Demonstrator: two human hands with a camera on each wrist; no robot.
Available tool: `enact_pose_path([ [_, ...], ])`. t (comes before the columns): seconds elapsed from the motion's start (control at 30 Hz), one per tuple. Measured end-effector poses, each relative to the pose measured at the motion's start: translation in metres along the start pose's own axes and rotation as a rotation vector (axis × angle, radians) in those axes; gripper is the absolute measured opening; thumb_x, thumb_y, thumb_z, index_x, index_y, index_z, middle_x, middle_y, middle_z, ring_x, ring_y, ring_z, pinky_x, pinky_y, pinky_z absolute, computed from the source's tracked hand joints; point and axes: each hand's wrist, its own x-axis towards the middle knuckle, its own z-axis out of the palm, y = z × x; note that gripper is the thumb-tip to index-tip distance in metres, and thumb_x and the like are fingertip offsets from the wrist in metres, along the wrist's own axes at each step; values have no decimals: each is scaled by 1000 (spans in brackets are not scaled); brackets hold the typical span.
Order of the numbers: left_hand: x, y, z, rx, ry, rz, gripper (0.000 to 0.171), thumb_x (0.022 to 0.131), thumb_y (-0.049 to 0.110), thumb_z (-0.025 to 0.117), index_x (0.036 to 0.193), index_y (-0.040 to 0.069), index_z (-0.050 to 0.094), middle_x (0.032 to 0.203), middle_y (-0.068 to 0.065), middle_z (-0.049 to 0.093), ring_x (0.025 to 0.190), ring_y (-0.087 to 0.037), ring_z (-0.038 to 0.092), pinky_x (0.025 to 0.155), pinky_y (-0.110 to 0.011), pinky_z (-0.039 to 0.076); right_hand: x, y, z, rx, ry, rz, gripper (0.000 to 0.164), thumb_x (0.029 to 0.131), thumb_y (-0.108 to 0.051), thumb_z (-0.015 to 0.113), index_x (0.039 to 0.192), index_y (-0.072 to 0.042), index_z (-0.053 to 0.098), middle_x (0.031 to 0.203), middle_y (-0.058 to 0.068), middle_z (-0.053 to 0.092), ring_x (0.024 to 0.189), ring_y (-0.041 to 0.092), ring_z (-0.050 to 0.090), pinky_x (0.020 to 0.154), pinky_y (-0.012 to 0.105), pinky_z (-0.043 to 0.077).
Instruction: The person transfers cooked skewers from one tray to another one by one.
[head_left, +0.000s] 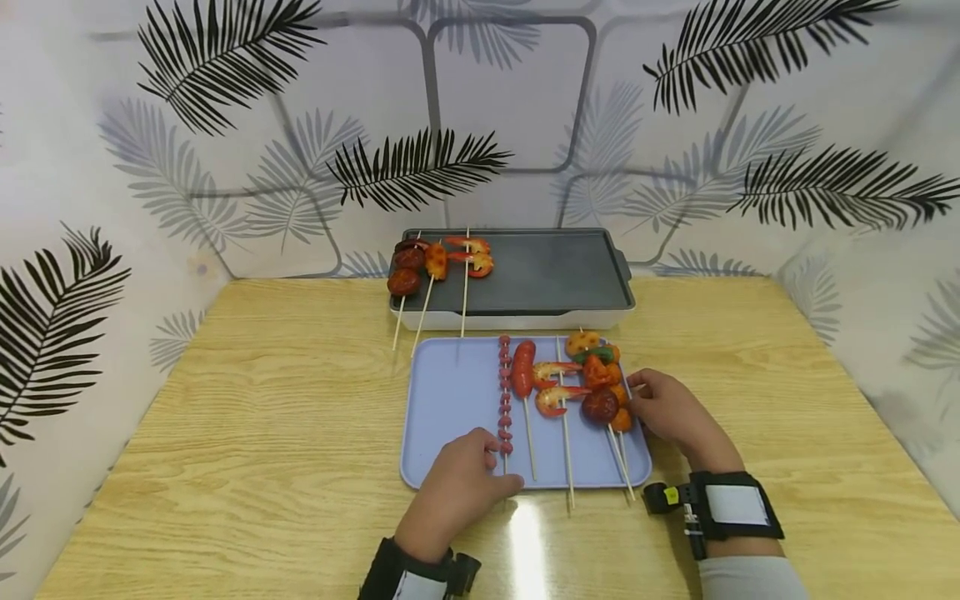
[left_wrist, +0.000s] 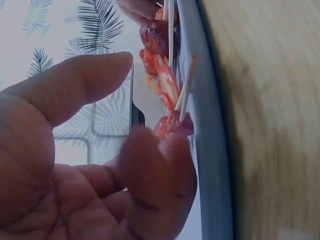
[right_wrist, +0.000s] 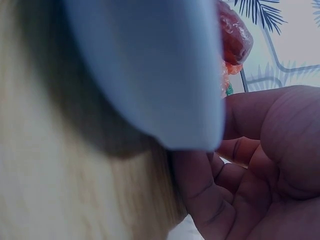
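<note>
Right fingers (right_wrist: 200, 187) seemingly pinching tray (head_left: 450, 400), skewers (head_left: 522, 371) inside; more on griddle (head_left: 555, 271)

Left hand (left_wrist: 95, 165) with thumb and fingers parted beside loaded skewers.
The thumb stretches across the upper part of the view, well apart from the blurred fingertips below, which bend in front of pink-red pieces (left_wrist: 173, 125) on a stick; whether they touch is unclear. Beyond these show a red-and-white prawn (left_wrist: 168, 82), a dark round piece (left_wrist: 154, 36) and pale wooden sticks (left_wrist: 188, 85). The pale-blue tray (left_wrist: 207, 115) runs along the wood-grain tabletop (left_wrist: 275, 100); part of the right hand (left_wrist: 139, 8) appears at the top.
</note>
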Motion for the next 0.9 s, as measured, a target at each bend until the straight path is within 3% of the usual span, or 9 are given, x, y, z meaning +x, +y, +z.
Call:
enact_pose_path([
  [0.23,1,-2,-5,40,20,35,38,76,24,83,98,2,63,88,-6,56,81,-20,51,74,-36,44,-1,-3,0,-2,0,0,34,95,-6,53,125,10,51,100,21,62,79,24,59,62,33,50],
  [0.47,-1,-1,-15,115,-34,64,46,77,26,83,110,0,65,103,-12,62,94,-27,58,85,-45,48,-1,-3,1,-7,4,-4,34,95,-6,53,125,10,51,99,21,62,78,24,59,61,33,49],
  [0.57,-2,0,-18,127,-17,85,47,79,25,82,115,-1,65,110,-14,63,101,-29,59,90,-47,48,0,-2,3,-9,8,1,34,95,-6,53,125,9,52,100,21,62,78,24,60,62,32,50],
  [0.73,2,0,-17,51,132,197,40,85,20,78,117,1,66,116,-13,63,110,-28,59,94,-46,48,1,-3,3,-13,5,-1,33,95,-7,53,124,9,52,101,21,62,79,24,60,62,32,50],
  [0.9,5,0,-15,86,305,298,47,84,21,80,123,3,64,126,-12,58,120,-28,55,99,-45,46,0,-4,1,-18,-1,-10,33,95,-6,53,124,10,51,98,21,62,77,24,59,61,33,49],
])
